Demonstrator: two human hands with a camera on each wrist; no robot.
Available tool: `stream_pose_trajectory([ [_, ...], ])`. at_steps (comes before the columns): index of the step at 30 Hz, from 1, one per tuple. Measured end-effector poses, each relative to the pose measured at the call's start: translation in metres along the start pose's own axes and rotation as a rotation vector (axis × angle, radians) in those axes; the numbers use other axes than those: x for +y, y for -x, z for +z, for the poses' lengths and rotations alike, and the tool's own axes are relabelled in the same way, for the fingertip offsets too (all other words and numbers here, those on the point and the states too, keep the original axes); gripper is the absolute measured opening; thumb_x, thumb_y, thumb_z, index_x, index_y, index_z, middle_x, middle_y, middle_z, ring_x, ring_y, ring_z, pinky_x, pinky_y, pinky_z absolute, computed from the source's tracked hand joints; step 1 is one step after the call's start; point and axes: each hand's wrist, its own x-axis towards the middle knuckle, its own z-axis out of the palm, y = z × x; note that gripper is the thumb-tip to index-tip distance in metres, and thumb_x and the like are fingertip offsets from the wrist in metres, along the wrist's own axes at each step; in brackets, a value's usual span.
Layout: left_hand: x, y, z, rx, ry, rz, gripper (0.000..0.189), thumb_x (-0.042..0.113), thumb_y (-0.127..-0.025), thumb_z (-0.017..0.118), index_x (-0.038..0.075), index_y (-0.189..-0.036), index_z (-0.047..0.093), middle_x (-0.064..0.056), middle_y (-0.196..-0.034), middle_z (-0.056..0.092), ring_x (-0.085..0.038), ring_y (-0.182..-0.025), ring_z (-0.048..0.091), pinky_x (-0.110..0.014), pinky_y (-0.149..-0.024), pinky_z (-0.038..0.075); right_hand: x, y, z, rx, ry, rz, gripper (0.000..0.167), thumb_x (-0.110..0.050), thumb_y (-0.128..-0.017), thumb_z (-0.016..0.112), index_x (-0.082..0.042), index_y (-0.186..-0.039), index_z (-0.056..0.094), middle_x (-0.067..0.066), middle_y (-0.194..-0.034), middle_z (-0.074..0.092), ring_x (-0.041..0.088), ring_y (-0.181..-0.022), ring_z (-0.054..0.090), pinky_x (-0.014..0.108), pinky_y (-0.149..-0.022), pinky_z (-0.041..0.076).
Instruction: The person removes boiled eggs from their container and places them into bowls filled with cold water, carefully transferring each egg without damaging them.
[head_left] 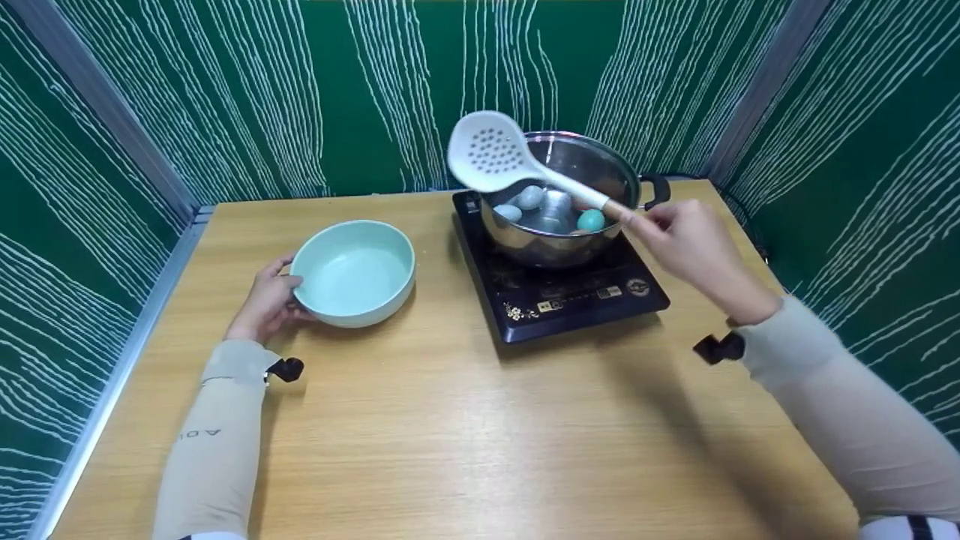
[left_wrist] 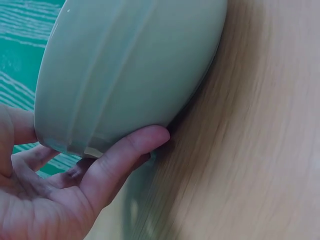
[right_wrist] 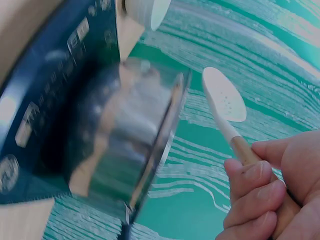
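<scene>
My left hand (head_left: 271, 300) grips the side of a pale mint-green bowl (head_left: 358, 276) at the left of the table. In the left wrist view its thumb lies along the bowl's outer wall (left_wrist: 130, 65), with other fingers at the rim. My right hand (head_left: 694, 247) holds a white slotted skimmer (head_left: 489, 154) by its wooden handle (right_wrist: 242, 149). The skimmer's perforated head hangs above the left rim of a steel pot (head_left: 544, 251), with nothing visible on it. Inside the pot lie pale blue egg-like balls (head_left: 530, 197) and a turquoise one (head_left: 591, 220).
The pot stands on a black induction cooker (head_left: 574, 311) at the back right of the wooden table (head_left: 450, 420). Its black side handle (head_left: 658, 191) points right. Green walls (head_left: 375, 90) with white streaks close in the back and both sides.
</scene>
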Motion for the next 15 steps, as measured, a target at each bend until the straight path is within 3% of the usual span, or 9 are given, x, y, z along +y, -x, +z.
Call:
stream_pose_trajectory([
  [4, -0.002, 0.000, 0.008, 0.005, 0.009, -0.001, 0.066, 0.006, -0.111, 0.038, 0.014, -0.175, 0.020, -0.037, -0.163, 0.035, -0.021, -0.091, 0.078, -0.044, -0.074, 0.071, 0.003, -0.008, -0.019, -0.004, 0.056, 0.036, 0.059, -0.057, -0.108, 0.060, -0.003, -0.100, 0.082, 0.000, -0.062, 0.047, 0.016, -0.052, 0.043, 0.025, -0.041, 0.029],
  [8, -0.003, 0.001, 0.014, 0.014, 0.005, 0.001, 0.066, 0.007, -0.112, 0.038, 0.015, -0.175, 0.020, -0.035, -0.165, 0.035, -0.020, -0.089, 0.078, -0.042, -0.072, 0.070, 0.007, -0.016, -0.032, 0.009, 0.097, 0.040, 0.064, -0.061, -0.107, 0.059, -0.003, -0.108, 0.084, 0.000, -0.062, 0.048, 0.017, -0.054, 0.044, 0.027, -0.042, 0.029],
  [11, -0.003, 0.001, 0.019, 0.018, -0.008, 0.002, 0.064, 0.008, -0.113, 0.038, 0.014, -0.174, 0.020, -0.034, -0.164, 0.034, -0.020, -0.089, 0.076, -0.040, -0.071, 0.070, 0.010, -0.022, -0.038, -0.002, 0.118, 0.058, 0.064, -0.061, -0.107, 0.059, -0.002, -0.117, 0.083, 0.001, -0.062, 0.047, 0.019, -0.054, 0.043, 0.029, -0.043, 0.029],
  [15, -0.004, 0.001, 0.024, 0.017, -0.025, 0.003, 0.063, 0.009, -0.113, 0.038, 0.013, -0.173, 0.020, -0.033, -0.164, 0.036, -0.020, -0.090, 0.075, -0.039, -0.070, 0.070, 0.014, -0.029, -0.043, -0.022, 0.155, 0.086, 0.062, -0.058, -0.107, 0.061, 0.000, -0.115, 0.083, 0.001, -0.062, 0.046, 0.022, -0.057, 0.044, 0.030, -0.044, 0.029],
])
